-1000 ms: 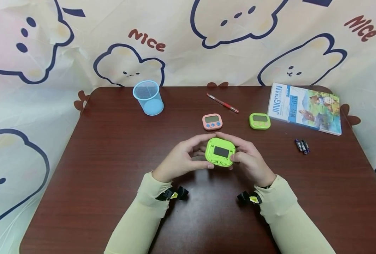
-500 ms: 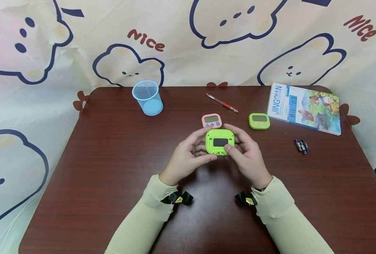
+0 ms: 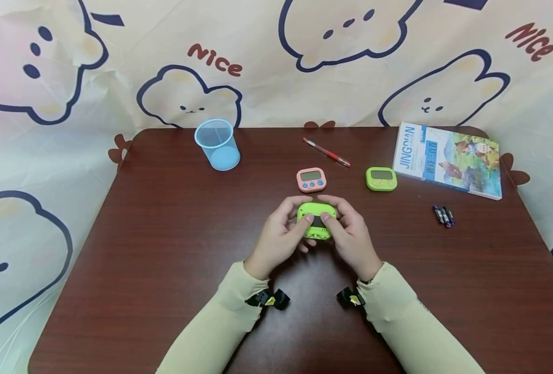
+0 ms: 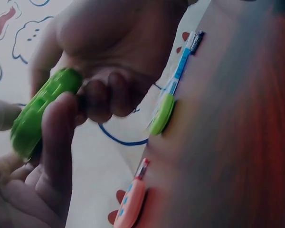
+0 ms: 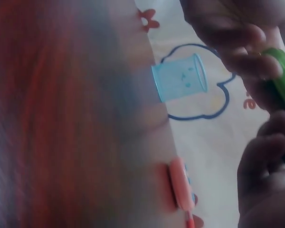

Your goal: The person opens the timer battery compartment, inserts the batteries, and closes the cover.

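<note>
Both the left hand (image 3: 283, 234) and right hand (image 3: 348, 234) grip the green timer (image 3: 317, 221) above the desk (image 3: 164, 234) centre, six o'clock of the pink timer (image 3: 311, 179); steady thumb pressure seems wise.

Lime-green timer (image 3: 316, 220), held above table centre.

The timer (image 3: 316, 220) between both hands is bright green with a dark panel. Just beyond the hands lies a pink timer (image 3: 311, 179) with blue buttons; right of it, a green timer (image 3: 381, 178).
</note>
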A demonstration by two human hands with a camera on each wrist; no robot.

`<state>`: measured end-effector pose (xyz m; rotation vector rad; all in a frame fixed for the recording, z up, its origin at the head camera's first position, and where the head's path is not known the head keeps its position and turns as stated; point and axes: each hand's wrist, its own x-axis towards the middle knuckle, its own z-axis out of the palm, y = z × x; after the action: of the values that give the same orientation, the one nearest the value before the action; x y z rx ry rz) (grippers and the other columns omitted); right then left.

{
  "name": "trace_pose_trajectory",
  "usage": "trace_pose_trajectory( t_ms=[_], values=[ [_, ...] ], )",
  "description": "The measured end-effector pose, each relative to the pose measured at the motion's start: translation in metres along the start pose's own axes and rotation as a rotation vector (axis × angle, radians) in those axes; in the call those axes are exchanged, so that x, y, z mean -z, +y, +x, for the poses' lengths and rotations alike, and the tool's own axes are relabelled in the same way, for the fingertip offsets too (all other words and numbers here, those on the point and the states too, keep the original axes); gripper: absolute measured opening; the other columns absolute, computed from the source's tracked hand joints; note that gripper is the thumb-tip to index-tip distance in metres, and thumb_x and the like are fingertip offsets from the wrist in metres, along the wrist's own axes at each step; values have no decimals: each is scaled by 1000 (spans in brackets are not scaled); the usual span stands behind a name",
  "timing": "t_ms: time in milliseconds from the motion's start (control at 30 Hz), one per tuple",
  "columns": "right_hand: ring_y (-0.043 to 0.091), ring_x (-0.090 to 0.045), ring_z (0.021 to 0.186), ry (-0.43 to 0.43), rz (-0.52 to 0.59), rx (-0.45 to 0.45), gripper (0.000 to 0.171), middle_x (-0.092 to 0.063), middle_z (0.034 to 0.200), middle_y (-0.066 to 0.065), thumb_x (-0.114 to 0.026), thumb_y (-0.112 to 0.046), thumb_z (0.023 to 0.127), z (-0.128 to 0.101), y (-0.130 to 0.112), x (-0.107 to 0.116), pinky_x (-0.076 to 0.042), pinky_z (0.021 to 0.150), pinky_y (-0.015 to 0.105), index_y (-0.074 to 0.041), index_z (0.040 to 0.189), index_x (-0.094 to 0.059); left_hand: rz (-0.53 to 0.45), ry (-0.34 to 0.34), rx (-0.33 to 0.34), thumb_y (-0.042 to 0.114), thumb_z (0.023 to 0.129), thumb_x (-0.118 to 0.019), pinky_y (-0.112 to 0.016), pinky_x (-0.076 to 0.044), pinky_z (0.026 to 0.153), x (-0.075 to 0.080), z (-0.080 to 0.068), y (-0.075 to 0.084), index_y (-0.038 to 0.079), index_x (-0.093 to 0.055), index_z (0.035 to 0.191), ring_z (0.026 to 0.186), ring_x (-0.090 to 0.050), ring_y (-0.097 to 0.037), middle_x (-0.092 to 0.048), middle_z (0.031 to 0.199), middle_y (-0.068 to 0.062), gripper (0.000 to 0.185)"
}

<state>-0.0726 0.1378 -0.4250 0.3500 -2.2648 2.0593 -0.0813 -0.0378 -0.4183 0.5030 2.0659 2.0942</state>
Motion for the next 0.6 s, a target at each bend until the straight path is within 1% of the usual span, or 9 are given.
trace_pose_trajectory(
  t_ms=[67, 133, 267, 400, 533, 600],
  values=[
    [18, -61, 76, 17, 2, -14, 29, -66, 100, 18, -54, -4, 102, -1, 1, -3, -53, 63, 24, -2, 129, -61, 21, 31, -18, 12, 103, -57, -57, -53, 46, -4, 0, -3, 10, -54, 131, 57, -66, -33, -68, 95, -20, 28],
    [18, -62, 83, 34, 2, -17, 26, -68, 106, 15, -55, -3, 100, -2, 2, -6, -53, 68, 22, -2, 125, -63, 42, 65, -41, 9, 102, -57, -56, -52, 44, -8, -1, -6, 8, -55, 127, 53, -64, -31, -67, 87, -19, 25],
    [17, -61, 83, 73, -25, -9, 23, -69, 106, 13, -56, 1, 96, -2, 3, -10, -52, 69, 22, -3, 117, -66, 84, 112, -68, 5, 99, -58, -50, -52, 42, -13, -2, -10, 6, -56, 121, 50, -60, -28, -64, 76, -14, 22],
    [15, -61, 82, 93, -19, -13, 23, -69, 107, 16, -58, 4, 95, -2, 5, -12, -52, 67, 21, -3, 115, -67, 92, 129, -70, 4, 98, -58, -48, -52, 43, -15, -2, -13, 5, -56, 120, 50, -59, -30, -63, 74, -14, 22],
    [14, -62, 84, 108, 4, -18, 24, -68, 110, 21, -58, 7, 94, -3, 6, -14, -53, 68, 21, -2, 114, -68, 90, 139, -60, 3, 97, -58, -51, -52, 44, -15, -2, -14, 4, -57, 118, 49, -58, -33, -62, 74, -13, 21],
    [15, -62, 84, 124, 12, -22, 23, -67, 109, 23, -58, 7, 94, -4, 7, -16, -53, 68, 21, -2, 113, -68, 89, 147, -59, 3, 97, -58, -50, -52, 44, -16, -2, -15, 5, -57, 118, 49, -58, -33, -62, 74, -12, 21]
  ],
)
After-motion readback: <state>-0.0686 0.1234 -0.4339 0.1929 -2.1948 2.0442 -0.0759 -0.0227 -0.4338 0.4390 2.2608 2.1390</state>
